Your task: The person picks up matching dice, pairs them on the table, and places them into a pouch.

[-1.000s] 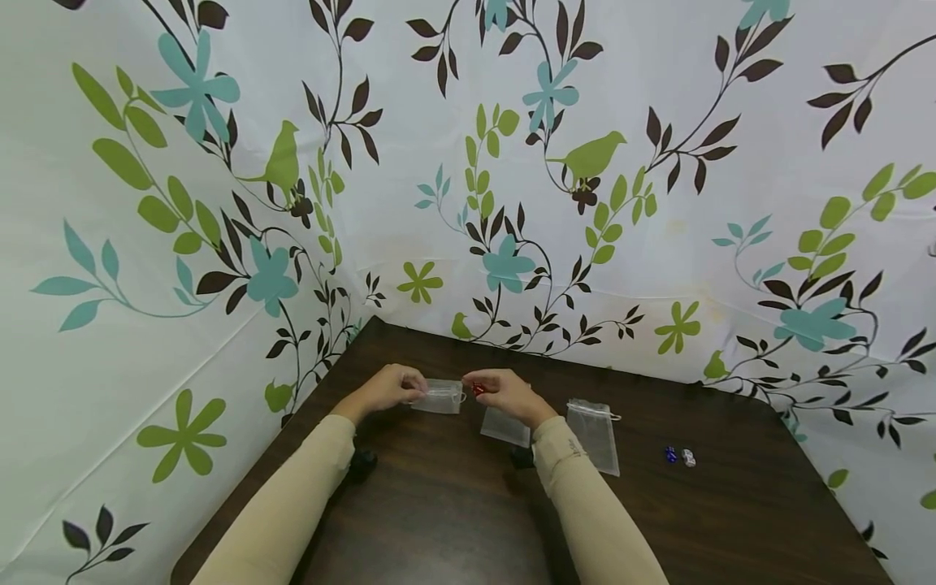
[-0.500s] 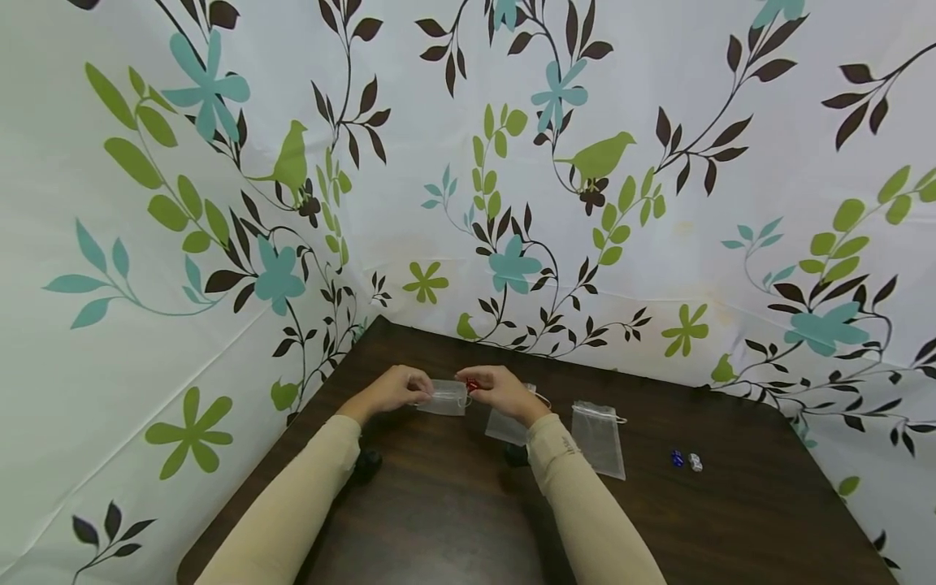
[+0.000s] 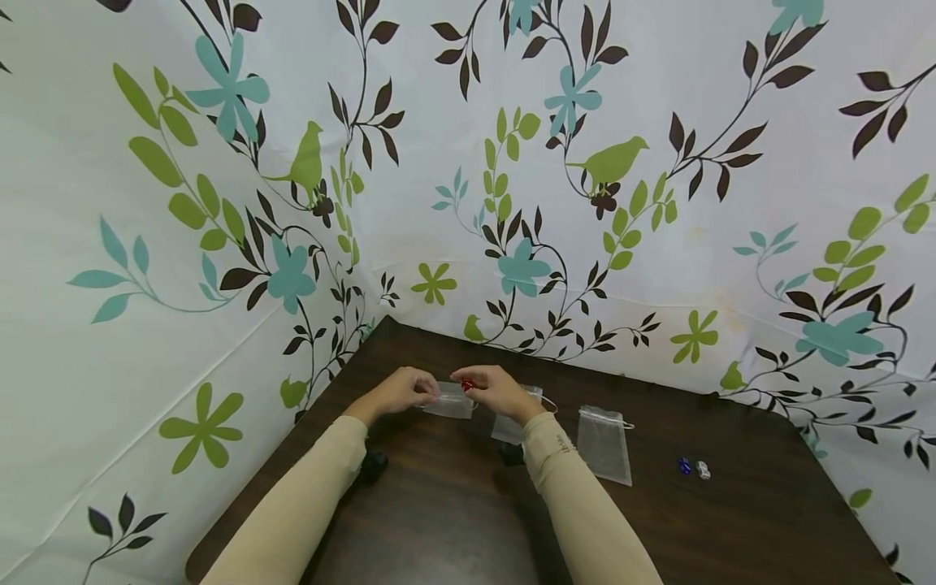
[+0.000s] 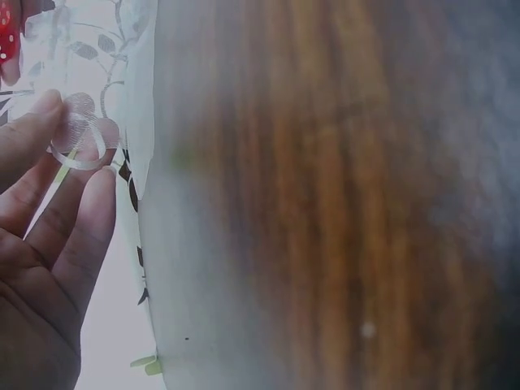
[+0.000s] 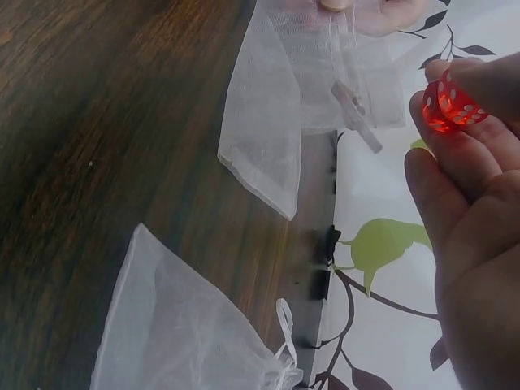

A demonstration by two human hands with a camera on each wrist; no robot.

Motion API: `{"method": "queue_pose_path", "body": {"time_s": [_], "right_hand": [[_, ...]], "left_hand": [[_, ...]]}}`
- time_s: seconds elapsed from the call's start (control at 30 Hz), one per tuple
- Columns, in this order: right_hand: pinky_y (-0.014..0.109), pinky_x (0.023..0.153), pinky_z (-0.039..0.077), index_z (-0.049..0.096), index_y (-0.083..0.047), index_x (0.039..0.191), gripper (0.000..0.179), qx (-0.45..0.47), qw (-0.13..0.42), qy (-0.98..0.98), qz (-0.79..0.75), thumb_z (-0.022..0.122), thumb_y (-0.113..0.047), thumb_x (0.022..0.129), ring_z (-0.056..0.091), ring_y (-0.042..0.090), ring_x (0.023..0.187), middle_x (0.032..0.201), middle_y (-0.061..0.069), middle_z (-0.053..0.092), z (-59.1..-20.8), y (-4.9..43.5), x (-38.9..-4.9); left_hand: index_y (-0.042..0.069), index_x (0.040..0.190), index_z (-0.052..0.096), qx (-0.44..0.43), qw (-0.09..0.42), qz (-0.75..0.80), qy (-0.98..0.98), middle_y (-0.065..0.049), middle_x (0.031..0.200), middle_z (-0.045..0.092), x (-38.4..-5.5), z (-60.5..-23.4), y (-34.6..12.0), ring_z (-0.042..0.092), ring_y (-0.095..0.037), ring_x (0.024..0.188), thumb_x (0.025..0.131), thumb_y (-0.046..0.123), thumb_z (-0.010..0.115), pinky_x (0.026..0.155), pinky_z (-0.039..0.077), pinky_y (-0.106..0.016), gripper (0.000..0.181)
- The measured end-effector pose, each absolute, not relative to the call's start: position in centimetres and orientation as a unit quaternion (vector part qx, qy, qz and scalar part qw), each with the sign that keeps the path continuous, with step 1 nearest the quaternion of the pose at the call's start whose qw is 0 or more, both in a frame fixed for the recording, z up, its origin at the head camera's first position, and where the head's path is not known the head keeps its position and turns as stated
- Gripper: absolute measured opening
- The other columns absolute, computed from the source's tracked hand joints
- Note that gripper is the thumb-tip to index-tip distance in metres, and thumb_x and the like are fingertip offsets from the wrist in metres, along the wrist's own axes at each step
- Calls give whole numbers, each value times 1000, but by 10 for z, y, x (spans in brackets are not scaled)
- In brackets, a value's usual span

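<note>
My left hand (image 3: 405, 388) pinches the edge of a white mesh drawstring bag (image 3: 455, 405) between thumb and fingers. A ribbon loop (image 4: 85, 154) stands up beside those fingertips in the left wrist view. Two see-through red dice (image 5: 451, 106) with white dots are gripped by the thumb and fingers of my right hand (image 3: 497, 392), close beside the bag's top part. The bag hangs above the table in the right wrist view. Under my right wrist lies a second mesh bag (image 3: 508, 427), partly hidden by the hand.
A third mesh bag (image 3: 604, 447) lies flat to the right of my right forearm. Farther right, small blue dice (image 3: 684, 465) and clear dice (image 3: 704, 470) sit on the dark wooden table (image 3: 453, 520). A patterned cloth (image 3: 409, 203) hangs behind the table.
My right hand has moved left with the red dice, nearer my left hand and over the bag. The left hand keeps its pinch. The head view has shifted slightly left.
</note>
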State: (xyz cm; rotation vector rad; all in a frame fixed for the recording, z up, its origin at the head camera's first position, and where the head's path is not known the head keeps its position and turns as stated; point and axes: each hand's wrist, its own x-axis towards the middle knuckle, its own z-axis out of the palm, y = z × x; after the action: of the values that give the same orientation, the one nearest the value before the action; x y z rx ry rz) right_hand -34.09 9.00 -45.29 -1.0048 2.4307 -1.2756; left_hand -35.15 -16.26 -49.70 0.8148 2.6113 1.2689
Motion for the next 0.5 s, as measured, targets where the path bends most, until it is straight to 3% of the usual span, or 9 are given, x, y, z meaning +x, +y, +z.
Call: {"method": "queue_pose_path", "body": {"time_s": [0.17,0.5], "right_hand": [[55,101,47,58,7,136,36,-341,111,830,-427,55,7,99,54,40,131,138,23,60,-454,87,-342],[42,95,53,65,-4,134,33,-332,113,848,-398,58,-2,101,59,29,128,137,13,63,-457,85,-344]], "left_hand": [[9,97,75,267,61,417,867,1,95,75,-350,-497,-162,68,-11,84,91,11,77,72,55,-31,7],[11,97,75,271,70,415,866,3,92,75,-353,-496,-162,68,-10,78,94,11,74,68,55,-30,4]]}}
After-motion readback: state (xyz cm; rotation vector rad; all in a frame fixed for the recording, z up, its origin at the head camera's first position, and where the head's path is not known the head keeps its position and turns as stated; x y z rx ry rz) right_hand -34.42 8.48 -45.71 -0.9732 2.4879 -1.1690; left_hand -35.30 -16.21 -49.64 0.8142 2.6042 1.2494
